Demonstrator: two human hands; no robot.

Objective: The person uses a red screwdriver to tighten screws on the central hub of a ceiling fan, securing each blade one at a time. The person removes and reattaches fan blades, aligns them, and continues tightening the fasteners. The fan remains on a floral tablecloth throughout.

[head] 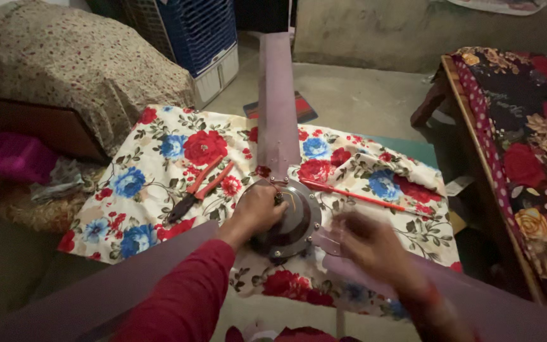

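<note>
A ceiling fan lies on a flowered cloth (159,158), its round dark motor hub (295,225) in the middle and one mauve blade (277,101) pointing away from me. My left hand (257,209) rests on the hub's left side, fingers curled over its top. My right hand (368,244) is blurred, hovering over the bracket where the right blade (489,304) joins the hub; whether it holds anything is unclear. Another blade (102,291) runs toward the lower left under my red sleeve.
Red-handled pliers (201,188) lie on the cloth left of the hub. A thin red screwdriver (356,196) lies to its right. A bed with a dark flowered cover (533,152) stands at right, an air cooler (201,38) behind.
</note>
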